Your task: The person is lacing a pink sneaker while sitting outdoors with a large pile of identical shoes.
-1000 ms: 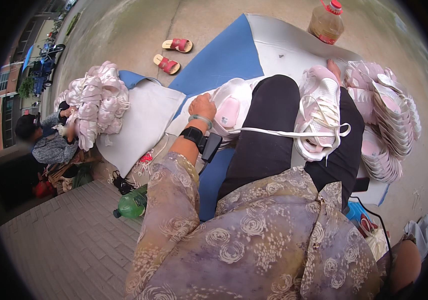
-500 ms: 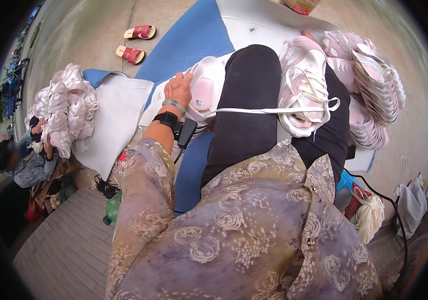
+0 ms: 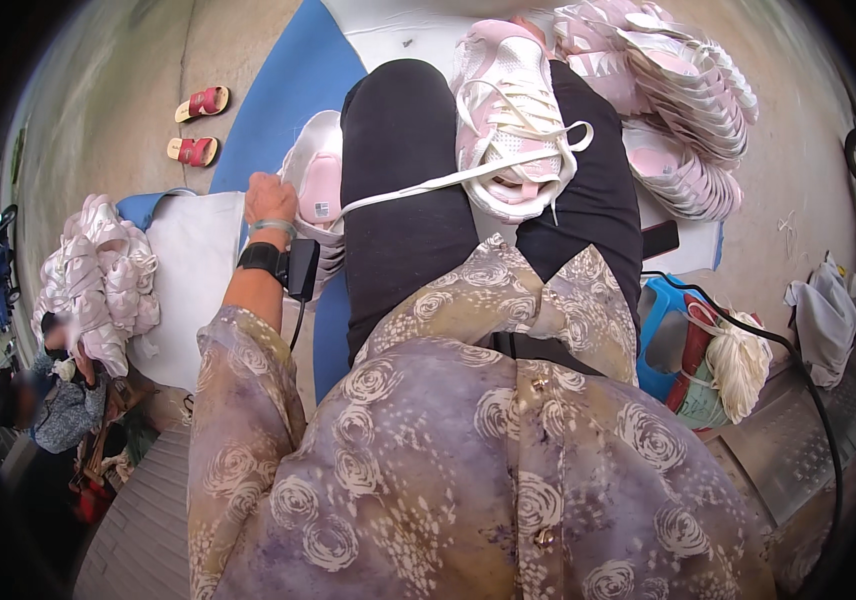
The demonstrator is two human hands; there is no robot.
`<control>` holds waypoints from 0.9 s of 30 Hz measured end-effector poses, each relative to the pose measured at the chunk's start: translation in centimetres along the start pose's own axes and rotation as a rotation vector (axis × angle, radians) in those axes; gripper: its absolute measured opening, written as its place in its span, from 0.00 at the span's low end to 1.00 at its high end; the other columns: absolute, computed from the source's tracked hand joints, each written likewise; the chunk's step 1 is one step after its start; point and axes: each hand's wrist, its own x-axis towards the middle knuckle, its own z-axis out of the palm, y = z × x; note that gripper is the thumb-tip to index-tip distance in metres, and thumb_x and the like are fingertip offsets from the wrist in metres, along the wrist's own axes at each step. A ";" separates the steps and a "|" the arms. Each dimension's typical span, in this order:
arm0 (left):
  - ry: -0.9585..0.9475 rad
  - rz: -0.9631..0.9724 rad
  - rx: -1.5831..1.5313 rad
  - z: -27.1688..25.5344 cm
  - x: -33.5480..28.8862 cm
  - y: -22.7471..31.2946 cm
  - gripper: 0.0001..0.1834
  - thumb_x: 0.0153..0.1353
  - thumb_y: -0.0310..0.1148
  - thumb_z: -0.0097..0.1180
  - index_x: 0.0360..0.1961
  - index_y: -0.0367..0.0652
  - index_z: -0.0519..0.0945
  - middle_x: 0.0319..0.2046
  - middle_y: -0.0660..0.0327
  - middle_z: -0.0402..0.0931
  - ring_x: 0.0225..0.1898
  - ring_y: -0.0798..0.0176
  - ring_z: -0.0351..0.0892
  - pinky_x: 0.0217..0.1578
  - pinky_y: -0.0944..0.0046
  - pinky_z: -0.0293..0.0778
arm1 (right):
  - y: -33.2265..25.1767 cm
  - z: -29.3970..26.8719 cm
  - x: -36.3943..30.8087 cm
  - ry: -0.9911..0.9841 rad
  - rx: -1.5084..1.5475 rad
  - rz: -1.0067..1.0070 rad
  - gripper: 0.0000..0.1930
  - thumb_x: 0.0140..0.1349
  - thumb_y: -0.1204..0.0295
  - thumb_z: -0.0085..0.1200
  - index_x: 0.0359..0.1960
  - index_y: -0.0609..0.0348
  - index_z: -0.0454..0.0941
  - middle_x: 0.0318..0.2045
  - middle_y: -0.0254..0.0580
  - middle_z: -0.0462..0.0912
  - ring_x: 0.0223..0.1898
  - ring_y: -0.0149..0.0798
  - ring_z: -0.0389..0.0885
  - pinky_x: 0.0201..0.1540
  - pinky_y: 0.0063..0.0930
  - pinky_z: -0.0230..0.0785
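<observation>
My left hand [image 3: 270, 198], with a black wrist strap, is closed beside a stack of pink and white shoe uppers [image 3: 321, 175]. Its fingers curl out of sight, so what they hold, if anything, is hidden. A pink and white sneaker [image 3: 511, 125] rests on my right leg, its opening toward me and its white shoelace [image 3: 533, 128] partly threaded. One long end of that lace runs left across my black-trousered left leg [image 3: 403, 150] to the uppers; a loop sticks out on the right. My right hand is not in view.
More nested uppers [image 3: 683, 90] stand on the right, and a heap of them [image 3: 98, 275] lies at left by another person [image 3: 63, 400]. Red sandals [image 3: 198, 125] sit on the floor. A blue plastic stool [image 3: 663, 325], bundled white laces [image 3: 738, 365] and a black cable [image 3: 816, 400] are at right.
The whole view has shifted, with the shoe and legs now further left and higher. My left hand has drawn back slightly from the uppers, its fingers more curled. The long lace now slants.
</observation>
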 end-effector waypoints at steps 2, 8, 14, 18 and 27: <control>0.033 0.014 -0.001 0.1 0.0 -0.9 0.15 0.50 0.39 0.46 0.28 0.39 0.79 0.41 0.50 0.72 0.43 0.48 0.72 0.44 0.54 0.68 | 0.6 0.8 0.9 0.045 0.007 0.035 0.20 0.60 0.56 0.41 0.44 0.57 0.75 0.46 0.49 0.73 0.46 0.44 0.71 0.46 0.30 0.64; 0.327 -0.130 -0.139 -4.2 -4.6 -5.4 0.17 0.50 0.39 0.46 0.20 0.34 0.74 0.26 0.46 0.74 0.30 0.44 0.73 0.34 0.50 0.68 | 2.6 8.0 4.8 0.073 0.080 0.132 0.23 0.61 0.54 0.40 0.47 0.57 0.74 0.50 0.51 0.72 0.50 0.46 0.71 0.50 0.31 0.64; 0.524 -0.099 -0.487 -11.0 -3.3 -2.0 0.16 0.50 0.37 0.48 0.18 0.33 0.73 0.17 0.53 0.70 0.19 0.64 0.63 0.23 0.62 0.64 | 23.5 5.5 18.6 0.317 -0.034 0.173 0.29 0.61 0.48 0.30 0.50 0.55 0.72 0.53 0.52 0.71 0.54 0.53 0.68 0.55 0.36 0.60; 0.761 0.113 -0.425 -20.9 -9.9 0.0 0.06 0.51 0.25 0.50 0.25 0.31 0.76 0.19 0.60 0.70 0.22 0.70 0.66 0.25 0.68 0.65 | 19.1 16.1 18.7 0.157 0.141 0.189 0.30 0.61 0.47 0.30 0.53 0.56 0.69 0.54 0.53 0.70 0.56 0.54 0.66 0.58 0.36 0.56; 0.670 0.305 -0.721 -24.5 -13.9 9.5 0.04 0.52 0.20 0.49 0.27 0.29 0.76 0.23 0.63 0.71 0.26 0.73 0.67 0.29 0.74 0.64 | 18.0 12.8 16.1 0.282 0.423 0.186 0.27 0.59 0.50 0.36 0.49 0.57 0.73 0.51 0.53 0.73 0.54 0.54 0.68 0.56 0.36 0.58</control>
